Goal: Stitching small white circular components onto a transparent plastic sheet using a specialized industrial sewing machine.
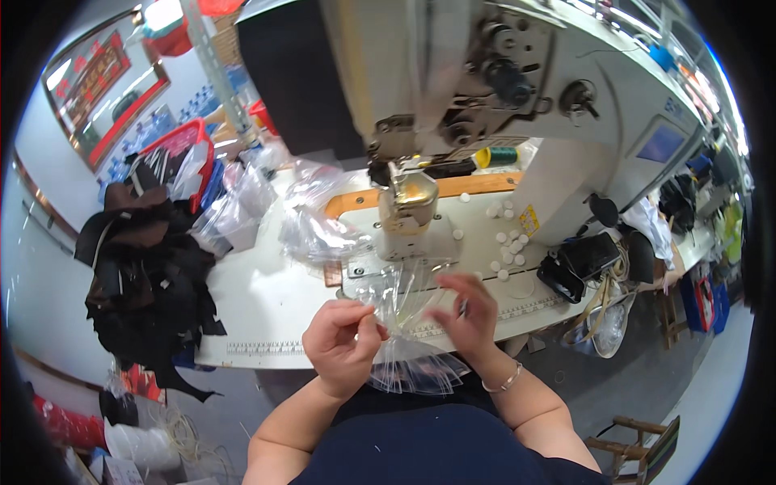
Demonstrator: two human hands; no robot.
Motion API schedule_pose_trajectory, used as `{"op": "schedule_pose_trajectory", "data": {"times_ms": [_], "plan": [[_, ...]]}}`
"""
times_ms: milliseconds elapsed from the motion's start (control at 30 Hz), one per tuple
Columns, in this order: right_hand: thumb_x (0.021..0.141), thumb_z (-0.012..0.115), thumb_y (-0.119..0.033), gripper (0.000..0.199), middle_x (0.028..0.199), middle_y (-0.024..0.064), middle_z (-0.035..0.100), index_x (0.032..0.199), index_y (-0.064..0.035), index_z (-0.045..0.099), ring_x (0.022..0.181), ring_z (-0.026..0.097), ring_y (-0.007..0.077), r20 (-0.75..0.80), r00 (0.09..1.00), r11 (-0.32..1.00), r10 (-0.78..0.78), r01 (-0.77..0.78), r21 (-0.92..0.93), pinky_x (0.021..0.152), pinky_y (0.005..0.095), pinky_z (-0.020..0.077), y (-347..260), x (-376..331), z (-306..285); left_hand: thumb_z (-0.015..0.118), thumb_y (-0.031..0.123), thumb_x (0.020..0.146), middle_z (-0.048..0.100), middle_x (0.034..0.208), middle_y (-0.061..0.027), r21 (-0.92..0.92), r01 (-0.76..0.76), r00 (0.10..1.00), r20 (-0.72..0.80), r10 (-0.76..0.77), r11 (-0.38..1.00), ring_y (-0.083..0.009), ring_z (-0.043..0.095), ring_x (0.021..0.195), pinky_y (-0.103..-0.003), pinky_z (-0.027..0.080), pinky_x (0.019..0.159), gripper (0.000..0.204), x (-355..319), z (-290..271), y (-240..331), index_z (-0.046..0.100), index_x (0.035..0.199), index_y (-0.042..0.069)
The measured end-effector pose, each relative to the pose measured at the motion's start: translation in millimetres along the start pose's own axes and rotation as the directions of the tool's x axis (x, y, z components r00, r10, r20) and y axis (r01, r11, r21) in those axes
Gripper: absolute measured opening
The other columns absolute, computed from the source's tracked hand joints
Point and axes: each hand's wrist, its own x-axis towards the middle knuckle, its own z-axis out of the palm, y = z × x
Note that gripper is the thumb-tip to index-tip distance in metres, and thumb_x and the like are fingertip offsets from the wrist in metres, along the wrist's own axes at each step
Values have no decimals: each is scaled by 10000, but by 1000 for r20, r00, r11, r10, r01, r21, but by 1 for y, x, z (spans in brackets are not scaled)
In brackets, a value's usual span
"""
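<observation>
My left hand (pixel 344 343) is closed in a pinch at the left edge of a bunch of clear plastic pieces (pixel 416 368). These fan out between my hands and hang over the table's front edge. My right hand (pixel 467 314) is raised on the other side, slightly blurred, its thumb and fingers apart. A small dark spot shows among those fingers; I cannot make out what it is. Just beyond my hands stands the post of a sewing machine (pixel 408 214), with clear plastic also lying at its foot.
Clear plastic bags (pixel 311 218) lie left of the post, several white round pieces (pixel 509 255) to its right. Black fabric scraps (pixel 145 283) hang over the table's left end. A black case (pixel 586 263) lies at right. A ruler strip (pixel 263 348) runs along the front edge.
</observation>
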Motion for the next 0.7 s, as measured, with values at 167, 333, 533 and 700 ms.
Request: {"op": "schedule_pose_trajectory", "data": {"times_ms": [167,333,533,700], "plan": [[747,675,-37,170,842,82,626,912,-26,635,701,594,124,207,975,974,-77,29,224,598,232,474,-24,-2,32,637,-37,732,589,879,-132,235,-122,982,171,82,964,-178,599,711,-250,486,648,213,14,-7,7,577,936,-43],[828,604,-82,96,738,108,622,881,-2,613,500,433,50,351,884,577,309,-467,670,423,167,316,-35,12,19,739,182,697,442,1133,-103,390,246,967,-39,-251,887,-189,454,1015,-321,401,846,711,10,-47,-7,344,1262,11],[846,600,-155,194,813,69,641,980,-16,615,570,484,40,377,873,556,310,-488,673,462,156,339,-45,32,28,518,81,884,626,889,-106,-198,666,744,249,-620,719,-150,613,715,-251,504,650,198,-4,-47,3,549,1044,-33],[826,573,-38,108,815,92,648,908,-10,637,666,600,96,343,860,810,379,-487,326,455,167,348,-14,31,12,503,78,888,599,955,-102,-390,684,722,239,-649,616,-180,612,834,-288,513,747,218,7,-57,17,524,1084,-15]]}}
